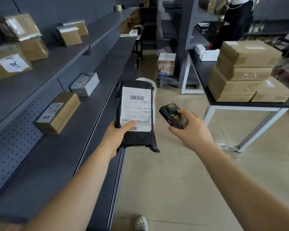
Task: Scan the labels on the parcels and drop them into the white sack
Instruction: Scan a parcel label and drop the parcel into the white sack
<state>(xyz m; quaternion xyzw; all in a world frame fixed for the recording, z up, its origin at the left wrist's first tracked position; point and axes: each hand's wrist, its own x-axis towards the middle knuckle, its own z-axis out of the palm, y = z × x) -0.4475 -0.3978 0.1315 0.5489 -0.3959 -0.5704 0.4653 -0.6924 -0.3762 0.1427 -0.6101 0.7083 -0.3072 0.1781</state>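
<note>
My left hand grips a black plastic parcel by its lower left corner, thumb on the white shipping label, which faces up with a barcode near its top. My right hand holds a black handheld scanner just to the right of the parcel, its head aimed towards the label. A bit of white sack shows behind the parcel's top right edge; most of it is hidden.
Grey shelving runs along the left with several cardboard boxes, one brown box and one white box nearest. A black table with stacked cartons stands on the right. Another person stands at the back. Tiled floor lies between.
</note>
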